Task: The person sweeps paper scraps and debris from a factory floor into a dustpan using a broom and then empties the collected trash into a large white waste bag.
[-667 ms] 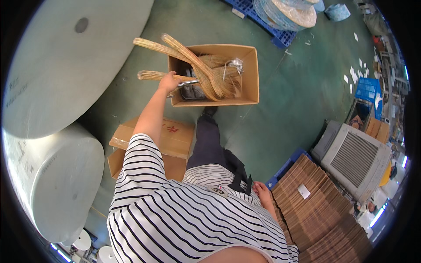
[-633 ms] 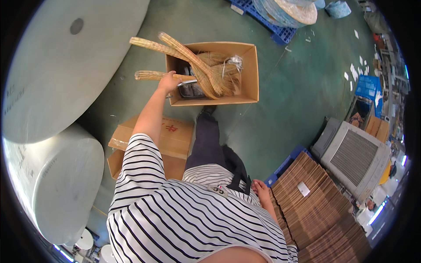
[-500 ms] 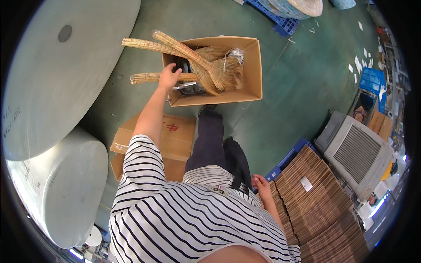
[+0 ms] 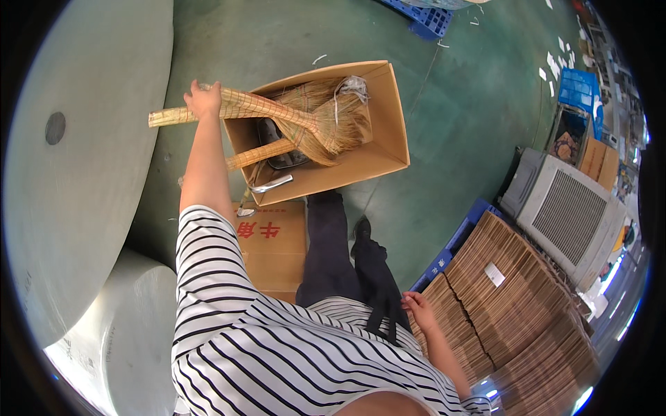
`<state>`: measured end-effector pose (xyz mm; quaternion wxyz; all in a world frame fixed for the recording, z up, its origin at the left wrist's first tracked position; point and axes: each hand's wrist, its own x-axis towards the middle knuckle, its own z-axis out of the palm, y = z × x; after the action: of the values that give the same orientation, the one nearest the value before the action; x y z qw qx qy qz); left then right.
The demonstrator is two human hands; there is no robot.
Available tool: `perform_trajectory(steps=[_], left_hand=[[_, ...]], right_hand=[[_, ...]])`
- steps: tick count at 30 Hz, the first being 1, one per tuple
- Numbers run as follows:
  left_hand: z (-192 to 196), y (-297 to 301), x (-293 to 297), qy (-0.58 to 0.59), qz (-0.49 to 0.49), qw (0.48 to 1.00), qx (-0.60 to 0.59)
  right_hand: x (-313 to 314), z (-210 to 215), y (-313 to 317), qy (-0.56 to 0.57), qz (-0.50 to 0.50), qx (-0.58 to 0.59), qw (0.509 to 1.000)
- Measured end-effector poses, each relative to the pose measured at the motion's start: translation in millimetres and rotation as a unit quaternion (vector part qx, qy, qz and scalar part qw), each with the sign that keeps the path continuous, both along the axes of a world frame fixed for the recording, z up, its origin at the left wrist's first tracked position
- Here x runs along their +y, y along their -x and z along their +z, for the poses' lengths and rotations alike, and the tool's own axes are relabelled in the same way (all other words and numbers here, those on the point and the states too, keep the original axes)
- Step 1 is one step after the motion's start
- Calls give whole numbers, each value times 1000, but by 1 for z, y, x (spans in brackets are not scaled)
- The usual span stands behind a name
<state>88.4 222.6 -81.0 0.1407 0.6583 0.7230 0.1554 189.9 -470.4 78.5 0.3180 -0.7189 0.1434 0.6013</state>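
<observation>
Lifted leftward, left hand fingers clench straw broom handle, bristles pointing right into box.

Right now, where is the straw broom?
Head view, upper left: the left hand grips the straw broom by its handle, bristles inside the open cardboard box.

Rough straw broom, matt cardboard box
</observation>
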Motion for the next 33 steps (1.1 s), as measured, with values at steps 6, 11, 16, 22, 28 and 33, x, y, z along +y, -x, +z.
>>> perform_trajectory(steps=[6, 11, 16, 22, 28, 33], left_hand=[[49, -3, -67, 10, -175, 980, -89], [161, -45, -256, 70, -325, 922, -199], [258, -67, -383, 85, -578, 769, -258], [226, -40, -324, 150, -516, 789, -296], [126, 50, -223, 176, -482, 855, 81], [105, 34, -229, 333, -501, 789, 124]], right_hand=[[58, -14, -14, 10, -12, 36, 999], [179, 5, -39, -137, -240, 222, 935], [229, 33, -64, -209, -295, 371, 855], [166, 62, -78, -155, -252, 306, 905], [102, 135, -94, -179, -344, 331, 860], [56, 188, -91, -187, -265, 286, 902]])
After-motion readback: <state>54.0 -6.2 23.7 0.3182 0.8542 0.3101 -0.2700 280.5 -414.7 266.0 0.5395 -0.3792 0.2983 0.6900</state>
